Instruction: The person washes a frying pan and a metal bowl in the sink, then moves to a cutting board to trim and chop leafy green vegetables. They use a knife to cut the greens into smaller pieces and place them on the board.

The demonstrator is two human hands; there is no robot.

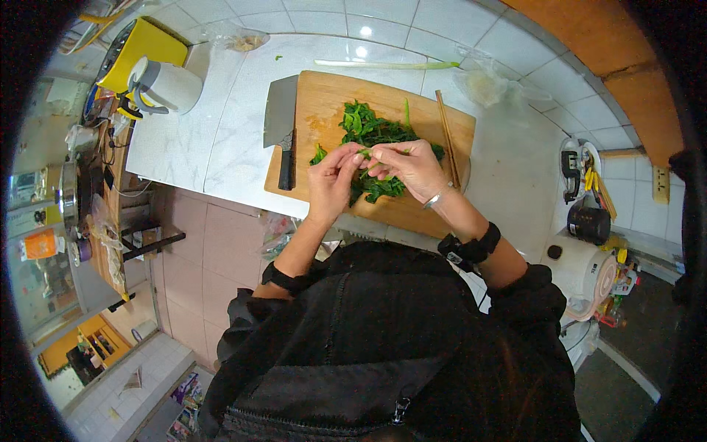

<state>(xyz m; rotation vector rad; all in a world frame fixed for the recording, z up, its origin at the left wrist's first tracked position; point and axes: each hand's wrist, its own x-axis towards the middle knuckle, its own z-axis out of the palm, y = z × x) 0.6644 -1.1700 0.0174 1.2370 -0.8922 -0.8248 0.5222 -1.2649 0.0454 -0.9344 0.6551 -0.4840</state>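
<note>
My left hand (pixel 336 170) and my right hand (pixel 411 166) meet above a wooden cutting board (pixel 326 88). Between their fingertips they pinch a small piece of green leafy vegetable (pixel 364 153). Beneath them on the board lies a pile of dark green leaves (pixel 370 127), partly hidden by the hands. One small leaf (pixel 318 154) sits apart, left of my left hand. A cleaver (pixel 281 113) with a black handle rests along the board's left edge, blade pointing away from me. A pair of wooden chopsticks (pixel 448 138) lies along the right side of the board.
Behind the board, a scallion stalk (pixel 386 65) lies on the white marbled counter (pixel 232 127). A clear plastic bag (pixel 486 83) is at the back right. A white kettle (pixel 171 85) stands at left by a yellow appliance (pixel 149 47). At right are a black container (pixel 589 222) and a white appliance (pixel 574 271).
</note>
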